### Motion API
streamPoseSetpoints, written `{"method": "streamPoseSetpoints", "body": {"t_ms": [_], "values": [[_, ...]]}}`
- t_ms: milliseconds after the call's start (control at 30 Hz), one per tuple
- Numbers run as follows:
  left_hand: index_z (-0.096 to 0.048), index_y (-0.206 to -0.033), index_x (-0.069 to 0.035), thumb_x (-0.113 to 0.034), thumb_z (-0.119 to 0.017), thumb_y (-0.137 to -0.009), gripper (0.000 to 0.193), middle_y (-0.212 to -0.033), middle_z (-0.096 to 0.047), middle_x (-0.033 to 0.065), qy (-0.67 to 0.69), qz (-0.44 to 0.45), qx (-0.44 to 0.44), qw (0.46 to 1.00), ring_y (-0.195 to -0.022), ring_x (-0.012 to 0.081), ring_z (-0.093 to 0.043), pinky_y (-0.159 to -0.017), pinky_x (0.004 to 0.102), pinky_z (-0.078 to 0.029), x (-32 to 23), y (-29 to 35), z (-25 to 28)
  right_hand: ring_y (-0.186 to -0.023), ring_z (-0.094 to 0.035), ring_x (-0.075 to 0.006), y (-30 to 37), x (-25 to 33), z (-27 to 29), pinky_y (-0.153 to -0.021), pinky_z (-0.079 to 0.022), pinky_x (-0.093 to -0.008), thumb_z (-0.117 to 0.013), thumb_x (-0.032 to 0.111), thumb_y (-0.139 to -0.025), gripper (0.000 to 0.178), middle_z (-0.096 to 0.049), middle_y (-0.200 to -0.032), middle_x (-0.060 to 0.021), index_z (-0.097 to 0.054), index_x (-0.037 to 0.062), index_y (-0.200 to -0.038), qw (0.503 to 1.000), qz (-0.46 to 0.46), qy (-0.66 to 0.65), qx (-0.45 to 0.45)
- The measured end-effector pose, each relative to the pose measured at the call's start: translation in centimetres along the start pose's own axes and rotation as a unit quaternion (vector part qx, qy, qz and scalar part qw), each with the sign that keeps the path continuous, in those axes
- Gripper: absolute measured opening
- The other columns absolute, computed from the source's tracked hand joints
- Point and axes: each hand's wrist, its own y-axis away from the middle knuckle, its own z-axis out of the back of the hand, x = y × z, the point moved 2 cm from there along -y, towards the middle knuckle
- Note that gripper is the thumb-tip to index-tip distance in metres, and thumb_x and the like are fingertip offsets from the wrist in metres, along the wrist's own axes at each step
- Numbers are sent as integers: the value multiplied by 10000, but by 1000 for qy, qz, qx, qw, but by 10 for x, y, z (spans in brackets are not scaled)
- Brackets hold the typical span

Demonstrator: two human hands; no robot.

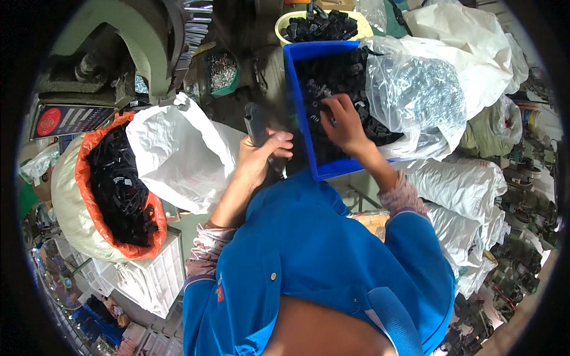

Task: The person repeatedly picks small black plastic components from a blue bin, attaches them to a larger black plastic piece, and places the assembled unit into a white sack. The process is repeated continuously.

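My left hand (261,155) is closed around a long, dark grey piece (256,123) with a rounded top end, which stands up out of the grip. Its lower part is hidden by my fingers and thumb. My right hand (346,126) reaches over the blue bin (309,145), its fingers bent and apart above small black parts (323,74). A small pale spot shows between those fingers; what it is I cannot make out. Beside my left wrist gapes a white plastic sack (178,151).
A large sack with an orange rim (159,222) holds black parts at left. Above it stands a heavy green machine (142,41). A green tub (222,89) of small metal pieces and a yellow basin (285,34) lie farther off. Clear plastic bags (409,89) drape the bin's right side.
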Motion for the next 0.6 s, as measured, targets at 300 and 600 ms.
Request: {"method": "streamPoseSetpoints", "body": {"t_ms": [300, 600], "values": [[-511, -1224, -24, -130, -614, -879, 375, -1083, -639, 131, -17, 38, 5, 999, -890, 192, -629, -710, 328, -525, 6, 1, 0, -903, -607, -321, 37, 80, 9, -739, -528, -365, -624, -35, -713, 361, -578, -1043, -180, -580, -11, -1071, 982, 156, -80, 74], [-570, -1036, -24, -52, -620, -856, 189, -1091, -616, 214, 108, 5, 3, 994, -962, 322, -639, -753, 434, -588, -7, 12, 24, -775, -624, -358, 25, -38, 43, -687, -509, -398, -553, -36, -768, 198, -642, -827, -166, -671, 34, -911, 981, -83, 127, 120]]}}
